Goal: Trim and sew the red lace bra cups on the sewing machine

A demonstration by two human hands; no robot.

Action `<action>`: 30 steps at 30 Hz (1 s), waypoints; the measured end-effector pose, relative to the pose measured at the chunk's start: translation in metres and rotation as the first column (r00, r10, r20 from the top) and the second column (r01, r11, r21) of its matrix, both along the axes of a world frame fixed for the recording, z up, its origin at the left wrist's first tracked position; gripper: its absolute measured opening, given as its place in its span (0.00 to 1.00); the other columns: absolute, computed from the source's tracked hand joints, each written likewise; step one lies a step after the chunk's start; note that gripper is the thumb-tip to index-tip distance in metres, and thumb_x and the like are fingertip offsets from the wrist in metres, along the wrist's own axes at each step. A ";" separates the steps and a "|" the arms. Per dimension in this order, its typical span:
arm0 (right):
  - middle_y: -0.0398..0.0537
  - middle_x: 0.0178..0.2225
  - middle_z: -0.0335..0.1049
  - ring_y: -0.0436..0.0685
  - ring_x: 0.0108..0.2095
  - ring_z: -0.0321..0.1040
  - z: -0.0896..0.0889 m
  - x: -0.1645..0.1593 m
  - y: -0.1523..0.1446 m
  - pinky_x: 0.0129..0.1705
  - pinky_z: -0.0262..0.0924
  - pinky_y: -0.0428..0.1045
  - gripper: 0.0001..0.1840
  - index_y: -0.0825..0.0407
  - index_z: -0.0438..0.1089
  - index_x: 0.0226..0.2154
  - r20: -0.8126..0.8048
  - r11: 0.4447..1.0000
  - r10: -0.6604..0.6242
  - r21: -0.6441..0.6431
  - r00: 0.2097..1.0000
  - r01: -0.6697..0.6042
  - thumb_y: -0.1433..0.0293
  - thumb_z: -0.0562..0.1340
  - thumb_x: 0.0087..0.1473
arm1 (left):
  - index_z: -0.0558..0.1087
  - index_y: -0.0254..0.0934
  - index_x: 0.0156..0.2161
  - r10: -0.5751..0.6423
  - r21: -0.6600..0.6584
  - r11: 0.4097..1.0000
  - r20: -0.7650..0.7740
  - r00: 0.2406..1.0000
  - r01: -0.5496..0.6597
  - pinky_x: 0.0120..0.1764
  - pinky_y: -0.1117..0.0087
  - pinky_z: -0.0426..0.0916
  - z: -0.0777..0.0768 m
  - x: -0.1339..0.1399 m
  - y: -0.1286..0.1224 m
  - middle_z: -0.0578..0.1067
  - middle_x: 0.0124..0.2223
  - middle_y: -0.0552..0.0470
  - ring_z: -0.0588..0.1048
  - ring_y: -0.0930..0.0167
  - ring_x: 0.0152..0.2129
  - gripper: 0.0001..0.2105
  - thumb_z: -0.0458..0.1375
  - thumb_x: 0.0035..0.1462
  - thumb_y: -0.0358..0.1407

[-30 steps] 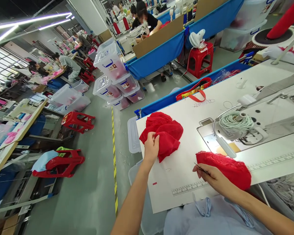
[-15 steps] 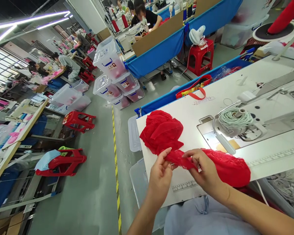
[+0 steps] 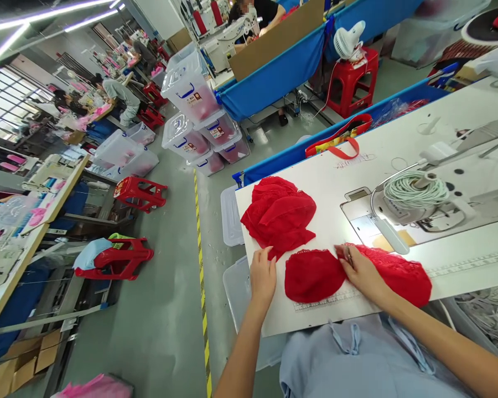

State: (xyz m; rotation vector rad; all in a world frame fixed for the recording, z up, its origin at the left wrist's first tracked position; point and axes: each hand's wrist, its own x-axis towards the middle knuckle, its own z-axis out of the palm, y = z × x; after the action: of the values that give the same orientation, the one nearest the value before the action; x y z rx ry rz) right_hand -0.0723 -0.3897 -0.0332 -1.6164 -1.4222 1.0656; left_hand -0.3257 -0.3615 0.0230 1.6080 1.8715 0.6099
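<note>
Three lots of red lace-edged fabric lie on the white sewing table. My left hand (image 3: pixel 263 276) is at the lower tip of a crumpled red fabric pile (image 3: pixel 280 213), its fingers curled against the cloth. Between my hands a rounded red fabric piece (image 3: pixel 313 276) lies flat, partly over the printed ruler. My right hand (image 3: pixel 365 273) has its fingers pinched at the right tip of this piece, beside a longer red lace piece (image 3: pixel 406 276). The right fingertips partly hide where these two meet.
A sewing machine (image 3: pixel 423 204) with a pale green cord coil (image 3: pixel 417 189) stands right of the fabric. A red strap bag (image 3: pixel 340 138) rests at the table's far edge. Clear lidded boxes (image 3: pixel 191 94) are stacked beyond, and red stools (image 3: pixel 141 193) stand left of the aisle.
The red strip held up between both hands is now down, and a rounded piece lies flat there. My hands have moved apart, left toward the pile, right toward the lace piece. The view has shifted.
</note>
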 end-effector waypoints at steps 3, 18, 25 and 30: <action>0.60 0.48 0.69 0.65 0.49 0.67 0.001 0.016 -0.014 0.50 0.63 0.63 0.15 0.52 0.63 0.47 0.072 0.999 0.022 0.035 0.997 -0.025 0.66 0.52 0.58 | 0.68 0.37 0.48 0.139 -0.014 0.990 -0.013 0.990 -0.139 0.52 0.55 0.62 -0.013 -0.018 -0.031 0.70 0.48 0.43 0.69 0.63 0.47 0.14 0.47 0.57 0.31; 0.57 0.49 0.72 0.59 0.49 0.70 0.016 0.009 -0.043 0.49 0.67 0.55 0.17 0.53 0.69 0.39 0.241 0.706 0.679 0.045 0.694 -0.706 0.80 0.49 0.54 | 0.65 0.39 0.33 0.524 -0.364 0.847 0.454 0.720 -0.387 0.27 0.69 0.70 -0.053 0.026 -0.081 0.72 0.30 0.53 0.72 0.72 0.24 0.14 0.60 0.51 0.47; 0.59 0.50 0.71 0.61 0.49 0.69 0.013 0.020 -0.050 0.47 0.67 0.58 0.19 0.52 0.67 0.36 0.329 0.766 0.602 0.018 0.727 -0.643 0.82 0.47 0.50 | 0.67 0.39 0.35 0.630 -0.499 0.772 0.686 0.364 -0.394 0.41 0.71 0.74 -0.043 0.025 -0.079 0.76 0.37 0.52 0.77 0.75 0.34 0.13 0.66 0.46 0.38; 0.55 0.46 0.72 0.57 0.43 0.72 0.008 0.022 -0.055 0.39 0.70 0.52 0.17 0.50 0.64 0.37 0.332 0.816 0.541 0.014 0.773 -0.577 0.80 0.45 0.53 | 0.70 0.38 0.35 0.599 -0.515 0.794 0.753 0.272 -0.322 0.43 0.74 0.73 -0.025 0.033 -0.079 0.77 0.40 0.53 0.76 0.74 0.38 0.16 0.70 0.41 0.37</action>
State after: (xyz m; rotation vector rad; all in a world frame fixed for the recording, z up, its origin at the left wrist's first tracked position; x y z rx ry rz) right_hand -0.0503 -0.4449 -0.0250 -1.3389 -2.2409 1.0391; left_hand -0.2926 -0.4407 -0.0024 0.2535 1.3926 1.1367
